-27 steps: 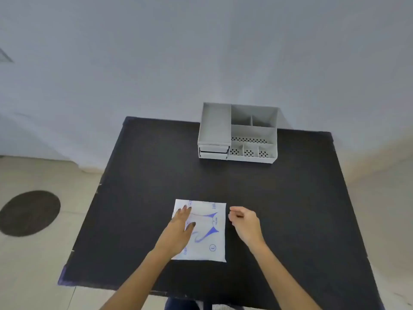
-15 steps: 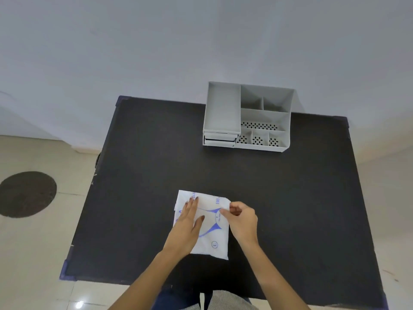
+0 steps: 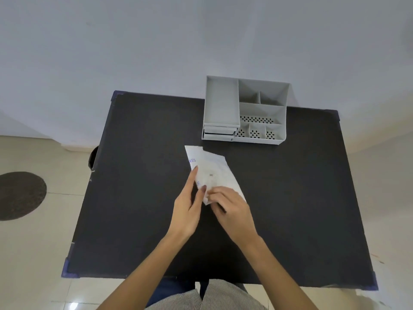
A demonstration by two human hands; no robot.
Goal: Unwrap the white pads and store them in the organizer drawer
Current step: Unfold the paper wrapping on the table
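A white wrapped pad packet [image 3: 212, 171] with blue print is lifted off the black table [image 3: 138, 198], tilted with its far end toward the organizer. My left hand [image 3: 190, 204] grips its left edge with fingers and thumb. My right hand [image 3: 232, 209] pinches its near lower corner. The grey organizer [image 3: 243, 113] stands at the table's far edge; its two small drawers [image 3: 219, 133] at the front left are closed.
The organizer has several open compartments, some with perforated floors. A dark round mat [image 3: 20, 195] lies on the tiled floor at the left. The table's blue corner caps show at front left [image 3: 69, 270] and far right.
The packet lay flat on the table under my left hand; now both hands have picked it up and turned it on end. My right hand moved onto its corner.
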